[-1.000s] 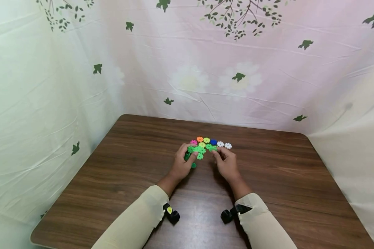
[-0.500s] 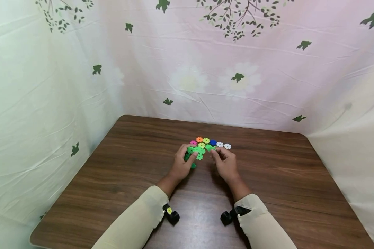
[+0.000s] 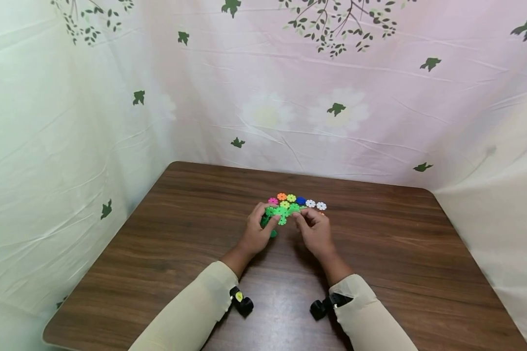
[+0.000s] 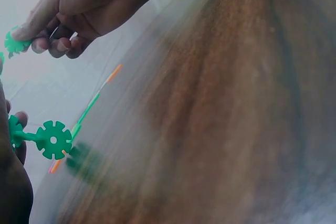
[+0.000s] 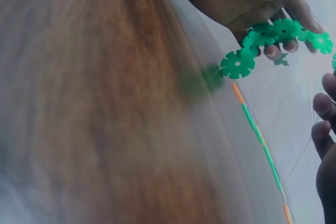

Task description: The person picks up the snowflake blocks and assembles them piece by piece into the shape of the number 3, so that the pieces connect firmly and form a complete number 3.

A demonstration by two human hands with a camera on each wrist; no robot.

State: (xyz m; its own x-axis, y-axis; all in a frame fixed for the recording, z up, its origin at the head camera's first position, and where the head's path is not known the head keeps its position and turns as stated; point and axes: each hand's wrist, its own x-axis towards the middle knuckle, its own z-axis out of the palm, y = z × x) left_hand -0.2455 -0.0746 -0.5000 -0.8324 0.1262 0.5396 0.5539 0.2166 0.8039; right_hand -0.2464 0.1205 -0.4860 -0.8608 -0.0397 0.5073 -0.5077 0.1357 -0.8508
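Observation:
My left hand (image 3: 257,231) grips a linked cluster of green notched plastic discs (image 3: 281,212). Part of that cluster lies behind the fingers, and one disc (image 3: 273,234) hangs below the palm. In the right wrist view the cluster (image 5: 239,64) bends like a chain, pinched between the left thumb and fingers (image 5: 310,22). My right hand (image 3: 317,233) pinches a green disc (image 4: 18,41) close to the cluster's right side. Whether the two touch is hard to tell. Only part of the right hand (image 5: 326,182) shows at its own wrist view's edge.
Loose discs lie just beyond the hands on the brown wooden table (image 3: 193,214): a pink disc (image 3: 273,201), an orange disc (image 3: 282,196), yellow ones, a dark blue disc (image 3: 300,201) and white discs (image 3: 321,205). A patterned cloth (image 3: 263,87) hangs around the table.
My right hand has moved slightly left with its green disc, closer to the cluster. An orange edge now shows beside its fingers. The left hand stays nearly still.

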